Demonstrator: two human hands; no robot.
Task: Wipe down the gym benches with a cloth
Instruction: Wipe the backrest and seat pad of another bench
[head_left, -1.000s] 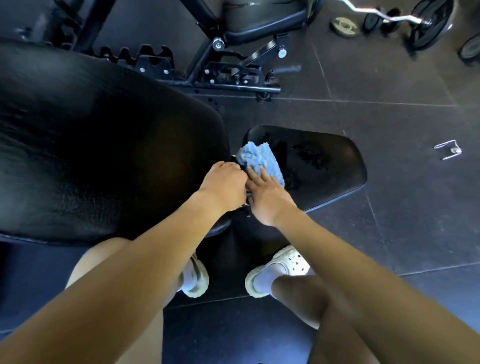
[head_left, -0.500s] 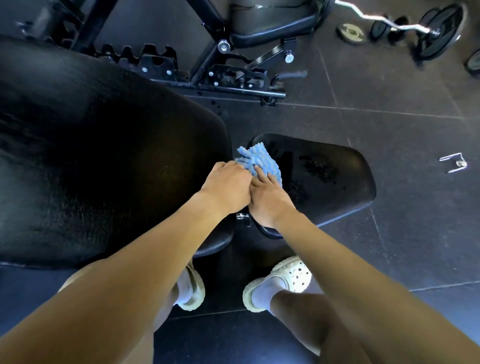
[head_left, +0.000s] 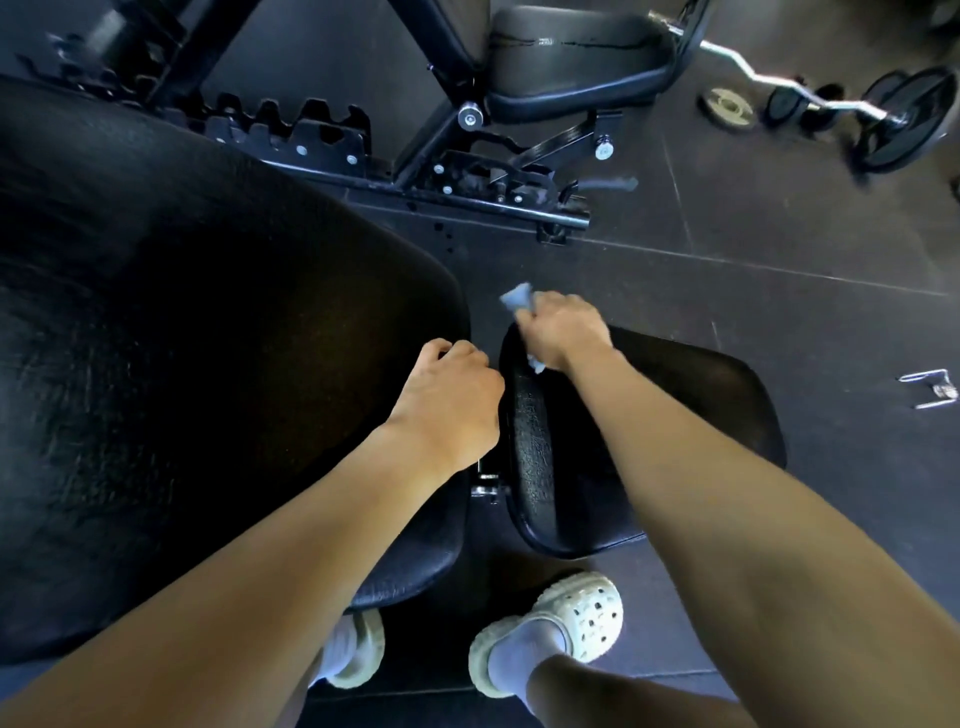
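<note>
Head view over a black bench (head_left: 156, 441), with its large back pad (head_left: 260, 312) at left, its smaller seat pad (head_left: 701, 415) at right, and a narrow gap between them. The right grip (head_left: 563, 330) is clenched round a blue cloth (head_left: 517, 299), bunched in the fist at the far left corner of the seat pad. One tuft shows beyond the knuckles, another below the palm. The hand hides whether cloth meets pad. The left grip (head_left: 452, 395) hovers at the right edge of the back pad, over the gap, with its fingers curled; whether it holds anything cannot be told. Pale clogs (head_left: 576, 618) stand on the dark floor (head_left: 779, 291). Farther off are a second bench (head_left: 571, 67), a curl bar (head_left: 769, 78), a loose weight plate (head_left: 727, 106) and, at right, a metal clip (head_left: 930, 387).
</note>
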